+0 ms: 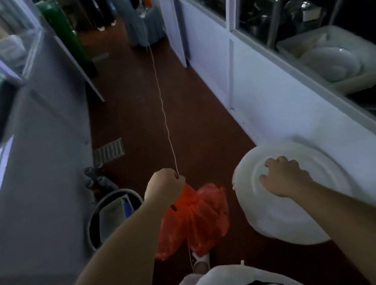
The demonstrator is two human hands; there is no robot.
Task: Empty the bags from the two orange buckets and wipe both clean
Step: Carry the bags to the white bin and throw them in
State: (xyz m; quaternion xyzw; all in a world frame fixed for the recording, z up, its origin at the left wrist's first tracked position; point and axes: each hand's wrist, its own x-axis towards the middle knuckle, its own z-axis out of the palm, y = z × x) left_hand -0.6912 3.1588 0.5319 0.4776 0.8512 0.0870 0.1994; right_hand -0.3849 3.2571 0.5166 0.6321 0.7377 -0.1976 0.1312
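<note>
- Corridor floor point(145, 114): a dark red strip running away from the camera. It is the only open lane for walking, bounded by a grey cabinet wall on the left and a white panelled wall on the right.
- White panelled wall point(272, 97): topped by a ledge with glazed shelving above; a white tub point(329, 61) of dishes projects from the shelf. This edge crowds the right arm's side.
- Grey cabinet point(41, 161): its face closes the left side. A round grey bin point(114, 220) stands at its foot and narrows the lane beside the left forearm.
- White round lid point(291, 191): large, domed, lying against the right wall at its base. What sits beneath it cannot be determined. No orange bucket is identifiable in view.
- Red bag point(192, 218): the task item. It hangs free above the floor, gathered at its neck, between the two forearms and clear of bin and lid. Judged purpose: carried off for disposal.
- Right hand point(282, 177): laid palm-down on the lid top, fingers relaxed and spread, gripping nothing. Judged purpose: steadying or preparing to move the lid.
- Left hand point(164, 188): fist curled tight around the bag's gathered neck, held raised so the bag stays off the floor.
- Thin white cord point(161, 102): runs from the left fist down the corridor; a snag hazard.
</note>
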